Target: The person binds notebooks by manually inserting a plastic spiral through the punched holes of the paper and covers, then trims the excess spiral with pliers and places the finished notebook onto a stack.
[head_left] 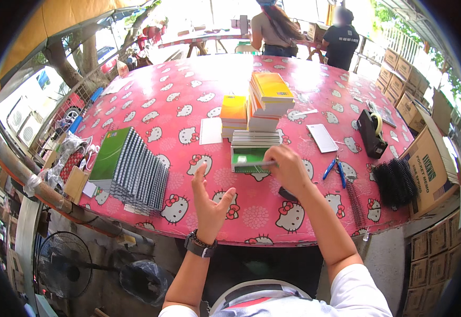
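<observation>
My left hand (211, 207) is raised above the table's near part, fingers apart and holding nothing. My right hand (288, 168) has its fingers closed on the right end of a thin notepad (259, 164), partly blurred. Under and behind that lies a green cover (243, 155), in front of a row of notepads (255, 138) with pale edges. Behind these rise a tall stack of yellow-covered pads (273, 87) and a lower yellow stack (234, 107). To the left stands a big pile of wire-bound green notebooks (130, 169).
Blue-handled pliers (336, 171), a white pad (322, 138), a black tape dispenser (370, 134) and black wire coils (394, 182) lie on the right of the pink table (257, 216). Cardboard boxes (431, 161) stand beyond its right edge. Two people (341, 42) are at the back.
</observation>
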Available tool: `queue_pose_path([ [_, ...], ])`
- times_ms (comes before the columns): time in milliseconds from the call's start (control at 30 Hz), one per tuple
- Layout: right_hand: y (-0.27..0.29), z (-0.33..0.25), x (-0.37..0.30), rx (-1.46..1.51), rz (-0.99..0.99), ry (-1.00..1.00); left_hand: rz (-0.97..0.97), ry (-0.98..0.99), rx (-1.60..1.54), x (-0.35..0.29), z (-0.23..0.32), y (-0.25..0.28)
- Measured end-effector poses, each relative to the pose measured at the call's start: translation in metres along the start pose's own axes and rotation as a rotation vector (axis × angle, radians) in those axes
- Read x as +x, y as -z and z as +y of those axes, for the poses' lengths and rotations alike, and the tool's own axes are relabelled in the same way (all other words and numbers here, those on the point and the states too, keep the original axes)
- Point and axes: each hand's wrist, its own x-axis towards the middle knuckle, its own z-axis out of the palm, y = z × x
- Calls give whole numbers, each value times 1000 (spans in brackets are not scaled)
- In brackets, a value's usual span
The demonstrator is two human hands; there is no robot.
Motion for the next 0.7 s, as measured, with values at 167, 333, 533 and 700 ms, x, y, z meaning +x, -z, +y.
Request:
queue_pose_path([
  [167,-5,-33,-43,394,-26,-168,-380,310,-243,-22,-36,8],
  [333,-47,-31,-78,950,94,-534,-296,428,-479,-56,-51,4],
  [533,-55,-30,-78,825,248,-515,-56,-158,308,-39,11,-23],
  [700,-17,-11,-79,506,282,-376,-305,-305,458,-36,8,-28],
])
